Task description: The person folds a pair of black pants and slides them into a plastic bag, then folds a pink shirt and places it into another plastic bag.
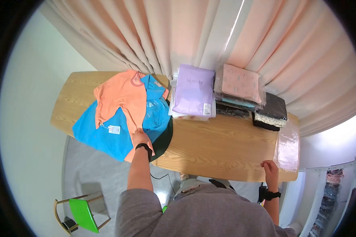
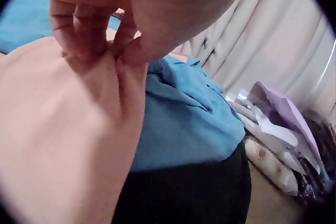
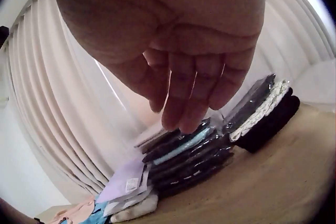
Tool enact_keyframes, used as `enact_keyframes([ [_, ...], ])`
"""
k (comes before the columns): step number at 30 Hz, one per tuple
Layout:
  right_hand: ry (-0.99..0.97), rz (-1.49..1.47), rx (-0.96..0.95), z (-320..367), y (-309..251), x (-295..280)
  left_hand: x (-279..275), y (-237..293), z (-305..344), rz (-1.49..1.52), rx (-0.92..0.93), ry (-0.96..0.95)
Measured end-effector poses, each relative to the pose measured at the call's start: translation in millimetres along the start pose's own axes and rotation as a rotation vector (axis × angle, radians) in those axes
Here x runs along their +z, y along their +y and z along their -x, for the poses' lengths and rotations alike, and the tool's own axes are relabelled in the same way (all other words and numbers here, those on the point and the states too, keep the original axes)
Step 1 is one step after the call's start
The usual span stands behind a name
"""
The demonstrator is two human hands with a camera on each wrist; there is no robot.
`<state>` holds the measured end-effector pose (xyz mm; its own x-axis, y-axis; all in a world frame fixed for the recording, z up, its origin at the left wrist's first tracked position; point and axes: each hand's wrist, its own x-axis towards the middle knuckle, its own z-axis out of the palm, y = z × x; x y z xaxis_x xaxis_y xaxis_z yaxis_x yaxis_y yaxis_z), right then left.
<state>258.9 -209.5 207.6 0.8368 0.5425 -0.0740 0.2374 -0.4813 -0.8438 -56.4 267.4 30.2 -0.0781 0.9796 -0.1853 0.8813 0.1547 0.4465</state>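
Observation:
A peach-orange short-sleeved garment (image 1: 118, 89) with a pink round neckline lies spread over blue clothing (image 1: 103, 138) on the left part of the table. A white tag (image 1: 114, 129) hangs from it by a string. My left hand (image 1: 140, 138) pinches the peach cloth (image 2: 68, 129) near the table's front edge, gathering it into small folds between thumb and fingers. Dark cloth (image 1: 164, 144) shows beneath the blue. Over the front right of the table, my right hand (image 1: 270, 170) hangs with fingers loosely bent and holds nothing. Beside it lies a clear plastic bag (image 1: 287, 148).
Along the back stand a pile topped by a lilac packaged garment (image 1: 194, 89), a stack with a pink package (image 1: 241, 83) on top, and folded dark and cream clothes (image 1: 271, 110). Curtains (image 1: 190, 35) hang behind the wooden table (image 1: 217, 146). A green chair (image 1: 83, 215) stands at lower left.

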Motion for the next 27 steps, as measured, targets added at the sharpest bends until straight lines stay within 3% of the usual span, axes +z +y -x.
enact_keyframes([
  [2,-0.015,-0.002,-0.015,-1,-13,9,2,-9,-7,0.013,0.048,-0.007],
  [4,-0.029,-0.014,-0.030,-3,-26,20,-7,-11,-11,0.043,0.235,0.323],
  [5,-0.051,0.007,-0.051,-5,-31,25,-14,-9,-14,0.040,0.238,0.325],
  [8,-0.100,0.052,-0.143,-14,-45,43,-49,6,-20,0.653,0.379,0.517],
  [9,-0.125,0.081,-0.216,-17,-49,50,-64,12,-22,0.646,0.384,0.520],
  [11,-0.170,0.060,-0.195,-25,-58,70,-105,31,-24,1.172,0.324,-0.010],
  [12,-0.218,0.051,-0.171,-29,-64,82,-136,42,-9,1.161,0.336,0.000],
  [14,-0.311,0.119,-0.215,-24,-104,107,-191,66,39,0.747,0.512,-0.382],
  [15,-0.400,0.205,-0.262,-20,-120,118,-198,68,49,0.670,0.658,-0.337],
  [16,-0.480,0.102,-0.315,-23,-113,136,-194,64,52,0.661,0.653,-0.334],
  [18,-0.564,-0.005,-0.364,-22,-117,162,-168,50,49,0.796,0.750,-0.268],
  [20,-0.652,0.064,-0.545,-16,-138,177,-127,30,34,0.812,0.734,-0.268],
  [22,-0.682,0.042,-0.509,-12,-139,184,-97,16,30,0.701,0.591,-0.161],
  [24,-0.713,0.038,-0.467,-7,-135,183,-70,9,21,0.599,0.498,-0.184],
  [26,-0.699,0.108,-0.459,-14,-130,173,-28,8,2,0.415,0.701,0.038],
  [27,-0.694,0.126,-0.465,-17,-131,167,-25,17,-1,0.366,0.685,-0.070],
])
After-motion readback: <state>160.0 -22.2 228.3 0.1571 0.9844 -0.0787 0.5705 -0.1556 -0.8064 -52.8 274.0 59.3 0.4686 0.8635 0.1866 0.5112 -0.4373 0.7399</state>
